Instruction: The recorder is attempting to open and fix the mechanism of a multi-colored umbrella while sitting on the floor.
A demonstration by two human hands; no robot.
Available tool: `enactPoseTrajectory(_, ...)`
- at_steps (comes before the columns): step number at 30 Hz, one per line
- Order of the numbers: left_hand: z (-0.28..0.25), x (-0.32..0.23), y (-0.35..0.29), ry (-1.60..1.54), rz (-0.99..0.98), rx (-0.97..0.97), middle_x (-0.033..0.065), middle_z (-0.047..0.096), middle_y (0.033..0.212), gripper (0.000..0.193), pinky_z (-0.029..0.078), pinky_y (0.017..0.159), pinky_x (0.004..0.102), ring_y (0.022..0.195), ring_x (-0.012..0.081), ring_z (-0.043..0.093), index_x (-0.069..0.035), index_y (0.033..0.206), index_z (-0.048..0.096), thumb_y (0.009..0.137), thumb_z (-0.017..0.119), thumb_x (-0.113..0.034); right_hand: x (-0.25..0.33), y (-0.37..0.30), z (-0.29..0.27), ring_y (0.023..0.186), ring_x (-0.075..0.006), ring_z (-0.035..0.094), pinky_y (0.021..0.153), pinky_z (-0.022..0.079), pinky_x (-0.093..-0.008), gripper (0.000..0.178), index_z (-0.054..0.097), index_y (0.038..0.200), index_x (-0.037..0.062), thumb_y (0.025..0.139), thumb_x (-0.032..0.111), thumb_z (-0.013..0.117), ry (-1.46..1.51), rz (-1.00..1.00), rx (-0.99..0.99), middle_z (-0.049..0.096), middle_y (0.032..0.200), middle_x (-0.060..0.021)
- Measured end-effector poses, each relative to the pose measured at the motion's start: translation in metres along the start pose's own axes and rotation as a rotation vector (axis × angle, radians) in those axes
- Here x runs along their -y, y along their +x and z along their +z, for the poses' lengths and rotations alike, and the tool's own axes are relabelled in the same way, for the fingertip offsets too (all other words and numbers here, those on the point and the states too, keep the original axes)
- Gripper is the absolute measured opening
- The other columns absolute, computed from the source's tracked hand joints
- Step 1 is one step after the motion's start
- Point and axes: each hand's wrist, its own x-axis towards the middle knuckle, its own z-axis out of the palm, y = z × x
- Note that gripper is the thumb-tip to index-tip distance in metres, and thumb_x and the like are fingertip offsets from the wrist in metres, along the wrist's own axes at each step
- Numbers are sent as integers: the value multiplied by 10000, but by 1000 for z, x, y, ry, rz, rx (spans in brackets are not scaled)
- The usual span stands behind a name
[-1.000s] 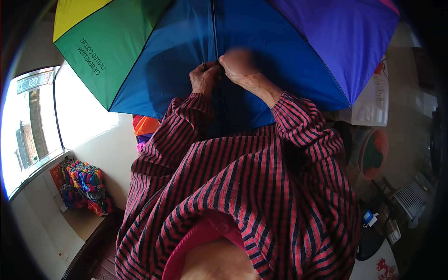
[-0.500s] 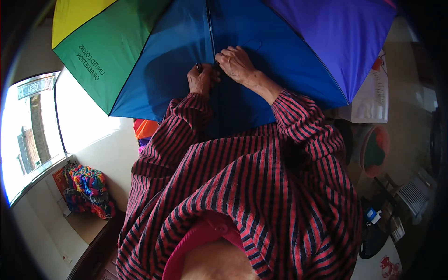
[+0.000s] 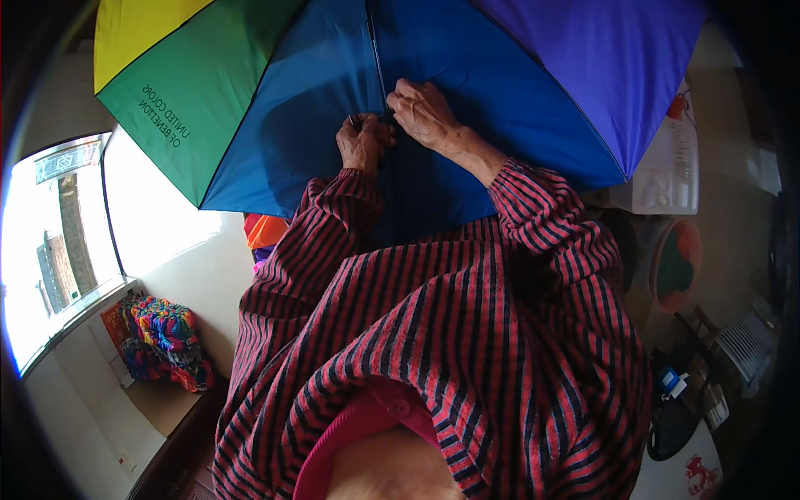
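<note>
Coloured bundles point(image 3: 162, 323) and window point(image 3: 62, 250) suggest a home workroom

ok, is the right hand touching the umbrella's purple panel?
Apart. The head view shows it: a wide stretch of the blue panel lies between the right hand and the purple panel.

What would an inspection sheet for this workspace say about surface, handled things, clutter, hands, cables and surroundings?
Surface: white surface with a red design, lower right; what lies under the umbrella is hidden.
Handled things: umbrella spread wide, with yellow, green, blue and purple panels; dark rib along the blue part.
Clutter: multicoloured bundle at left; orange-and-red fabric by the umbrella's edge; pale plastic container at right.
Hands: left hand curled around a small dark item, unidentifiable; right hand bunched at the rib, contents hidden.
Cables: nothing seen.
Surroundings: bright window, left; slatted chair-like item, right.
</note>
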Motion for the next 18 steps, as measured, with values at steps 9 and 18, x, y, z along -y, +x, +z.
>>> enactPoseTrajectory(9,8,-6,-5,-106,43,-26,85,621,690,139,386,442,226,530,130,561,-3,894,588,870,570,-138,-49,4,-32,624,-208,606,530,479,-308,64,586,712,71,770,62,559,72,162,67,581,686,-51)
enactPoseTrajectory(18,9,7,-2,147,79,-43,57,625,685,216,390,458,210,541,101,556,9,926,636,769,652,-138,-104,21,-165,608,-192,593,684,539,-332,171,537,727,16,875,98,562,965,570,-1239,611,680,-91)
